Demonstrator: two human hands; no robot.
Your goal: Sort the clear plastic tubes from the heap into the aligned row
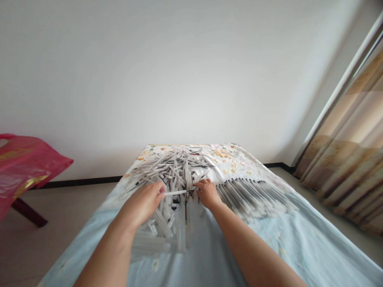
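A big loose heap of clear pen barrels and thin black refills (173, 171) covers the middle of a table under a pale blue flowered cloth (278, 243). My left hand (145, 201) is closed on one clear pen barrel (176, 193), held level over the heap. My right hand (207, 192) pinches the other end of that barrel, its fingers curled. To the right of my right hand lies a neat row of pens (254, 193) side by side.
A white wall stands behind the table. A piece of furniture under a red cloth (24, 167) stands at the far left on the pale floor. Beige striped curtains (353, 159) hang at the right.
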